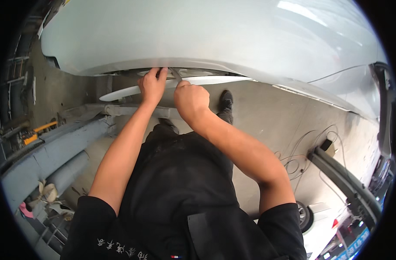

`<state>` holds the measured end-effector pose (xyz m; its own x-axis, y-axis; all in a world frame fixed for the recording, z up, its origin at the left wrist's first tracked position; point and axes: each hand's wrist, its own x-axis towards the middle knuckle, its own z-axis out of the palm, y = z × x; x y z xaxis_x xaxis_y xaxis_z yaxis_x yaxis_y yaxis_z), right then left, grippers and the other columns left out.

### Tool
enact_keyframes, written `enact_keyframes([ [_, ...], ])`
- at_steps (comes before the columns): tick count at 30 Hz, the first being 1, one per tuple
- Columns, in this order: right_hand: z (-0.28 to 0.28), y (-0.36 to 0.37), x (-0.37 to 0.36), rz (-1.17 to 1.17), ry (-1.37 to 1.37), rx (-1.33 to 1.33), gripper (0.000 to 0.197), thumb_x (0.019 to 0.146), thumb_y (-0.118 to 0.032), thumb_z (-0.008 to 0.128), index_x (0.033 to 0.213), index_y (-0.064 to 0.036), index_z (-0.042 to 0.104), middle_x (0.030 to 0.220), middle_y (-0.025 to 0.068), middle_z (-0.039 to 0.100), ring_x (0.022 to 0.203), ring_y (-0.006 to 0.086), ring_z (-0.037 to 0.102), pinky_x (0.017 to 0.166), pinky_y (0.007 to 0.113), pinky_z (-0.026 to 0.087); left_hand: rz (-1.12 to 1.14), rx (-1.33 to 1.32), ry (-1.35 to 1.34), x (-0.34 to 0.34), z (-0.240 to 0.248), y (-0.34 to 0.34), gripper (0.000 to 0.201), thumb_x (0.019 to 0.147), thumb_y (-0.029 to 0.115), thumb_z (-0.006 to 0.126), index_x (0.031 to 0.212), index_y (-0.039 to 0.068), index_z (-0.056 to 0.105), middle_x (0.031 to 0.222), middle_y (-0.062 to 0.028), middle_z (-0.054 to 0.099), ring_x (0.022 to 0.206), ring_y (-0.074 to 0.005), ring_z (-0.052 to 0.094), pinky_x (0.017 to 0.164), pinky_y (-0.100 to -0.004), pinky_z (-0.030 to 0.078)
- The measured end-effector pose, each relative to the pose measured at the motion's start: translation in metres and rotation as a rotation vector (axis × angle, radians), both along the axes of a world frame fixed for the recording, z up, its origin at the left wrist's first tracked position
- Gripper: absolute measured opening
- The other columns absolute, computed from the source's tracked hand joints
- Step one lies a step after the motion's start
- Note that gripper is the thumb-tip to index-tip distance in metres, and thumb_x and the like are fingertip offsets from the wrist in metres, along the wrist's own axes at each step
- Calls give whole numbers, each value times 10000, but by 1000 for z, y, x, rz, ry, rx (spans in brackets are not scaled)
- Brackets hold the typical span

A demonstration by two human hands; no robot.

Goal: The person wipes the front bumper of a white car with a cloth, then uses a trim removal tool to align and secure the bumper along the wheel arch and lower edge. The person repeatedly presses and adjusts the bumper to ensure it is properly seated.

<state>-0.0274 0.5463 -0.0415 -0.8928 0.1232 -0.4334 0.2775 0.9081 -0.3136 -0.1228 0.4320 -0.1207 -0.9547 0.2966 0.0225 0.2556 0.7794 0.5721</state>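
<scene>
A pale silver car body panel [172,34] fills the top of the head view, its curved lower edge arching over a dark gap. My left hand [152,88] reaches to that edge, fingers stretched up and slightly apart, fingertips touching or just under the lip. Close by on its right, my right hand [193,100] is closed in a fist around a flat grey bar-like tool [176,74]. The tool's far end runs up into the gap, where its tip is hidden. Behind both hands, a long white curved strip [120,94] spans below the panel edge.
Grey lift arms [46,160] stand at the left, with a yellow-orange tool [31,138] beyond. Cables [293,164] lie coiled on the floor at right near a dark metal beam [345,173]. A white car [321,225] is at lower right. My shoe [226,100] rests beneath the strip.
</scene>
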Motion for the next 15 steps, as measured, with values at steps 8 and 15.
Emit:
enact_keyframes([
  [8,-16,33,5,45,182,-101,117,720,-74,554,790,15,585,686,146,649,617,265,656,518,342,527,-65,16,-65,1,5,2,324,878,294,527,888,-15,626,794,-130,665,741,-241,639,693,-326,473],
  [15,-19,49,-1,144,159,-144,130,739,-81,541,815,5,601,729,147,654,672,273,659,564,353,529,-68,120,-32,2,5,3,256,847,256,576,872,7,629,697,-152,618,614,-254,601,600,-337,461],
])
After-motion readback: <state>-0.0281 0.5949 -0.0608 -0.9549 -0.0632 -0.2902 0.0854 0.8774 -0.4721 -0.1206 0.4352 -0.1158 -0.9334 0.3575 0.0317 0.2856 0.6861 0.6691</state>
